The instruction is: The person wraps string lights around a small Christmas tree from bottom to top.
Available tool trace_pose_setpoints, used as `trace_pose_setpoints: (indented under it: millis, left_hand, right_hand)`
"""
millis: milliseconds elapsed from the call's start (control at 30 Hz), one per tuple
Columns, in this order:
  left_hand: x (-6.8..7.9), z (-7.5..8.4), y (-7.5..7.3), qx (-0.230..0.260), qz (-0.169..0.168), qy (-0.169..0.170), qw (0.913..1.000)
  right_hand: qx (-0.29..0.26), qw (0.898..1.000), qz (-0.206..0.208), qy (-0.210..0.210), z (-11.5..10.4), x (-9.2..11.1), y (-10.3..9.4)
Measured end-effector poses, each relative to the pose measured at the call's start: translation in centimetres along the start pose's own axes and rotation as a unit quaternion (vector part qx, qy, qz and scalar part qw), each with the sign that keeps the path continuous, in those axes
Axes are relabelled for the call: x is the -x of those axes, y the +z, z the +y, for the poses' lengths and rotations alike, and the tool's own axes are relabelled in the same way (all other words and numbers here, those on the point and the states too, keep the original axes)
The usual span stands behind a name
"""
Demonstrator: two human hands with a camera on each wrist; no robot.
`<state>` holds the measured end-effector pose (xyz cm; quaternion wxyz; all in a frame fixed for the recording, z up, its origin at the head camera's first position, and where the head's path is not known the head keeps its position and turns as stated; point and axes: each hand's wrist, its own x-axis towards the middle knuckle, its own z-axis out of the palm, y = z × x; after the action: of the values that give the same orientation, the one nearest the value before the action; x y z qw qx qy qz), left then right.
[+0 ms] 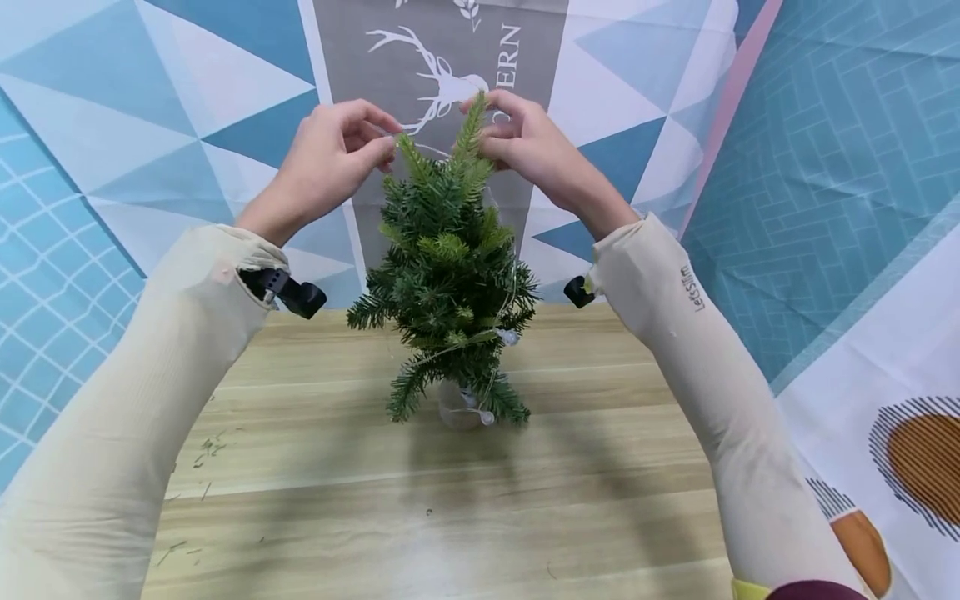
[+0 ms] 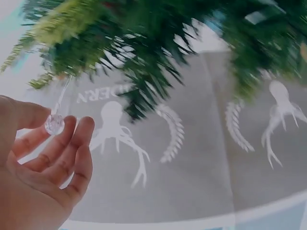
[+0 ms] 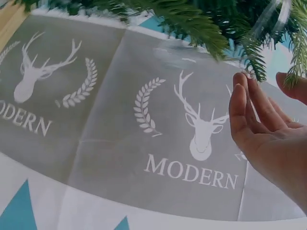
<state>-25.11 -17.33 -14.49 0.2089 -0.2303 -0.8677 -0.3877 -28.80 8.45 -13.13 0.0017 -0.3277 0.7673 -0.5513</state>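
Note:
A small artificial Christmas tree (image 1: 446, 275) stands upright on the wooden table, with a string of lights (image 1: 507, 336) running over its branches. At the upper left of the tree, my left hand (image 1: 330, 158) pinches a clear round bulb (image 2: 54, 124) of that string between thumb and fingers. Its thin wire rises from the bulb towards the branches. On the other side my right hand (image 1: 532, 150) is at the treetop, fingers behind the tip and thumb in front. The right wrist view shows a gap between right thumb and fingers, beside a branch tip (image 3: 254, 60).
Behind the tree hangs a patterned cloth (image 1: 600, 75) with deer heads and triangles. Loose green needles (image 1: 210, 450) lie on the left of the wooden table (image 1: 600, 500). Lower bulbs (image 1: 486, 417) hang near the tree's pale base (image 1: 453, 408).

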Motion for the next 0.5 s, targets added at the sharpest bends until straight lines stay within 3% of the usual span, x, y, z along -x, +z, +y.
trace_pose_setpoints:
  millis: [100, 233, 367, 500]
  left_hand:
    - [0.5, -0.9, -0.2, -0.051, 0.01, -0.003, 0.9986]
    - [1.6, -1.9, -0.8, -0.068, 0.035, -0.019, 0.9969]
    - [3.4, -2.1, -1.3, -0.04, 0.07, -0.021, 0.9965]
    - [5.3, -1.1, -1.0, 0.019, 0.086, 0.003, 0.9962]
  right_hand:
    - [0.028, 1.0, 0.01, 0.008, 0.3, 0.7, -0.2]
    - [0.027, 0.999, 0.009, -0.016, 0.7, 1.2, -0.1]
    - [0.046, 0.997, 0.02, -0.051, 0.7, 2.2, -0.1]
    - [0.088, 0.991, 0.047, -0.089, 0.8, 3.8, -0.2]
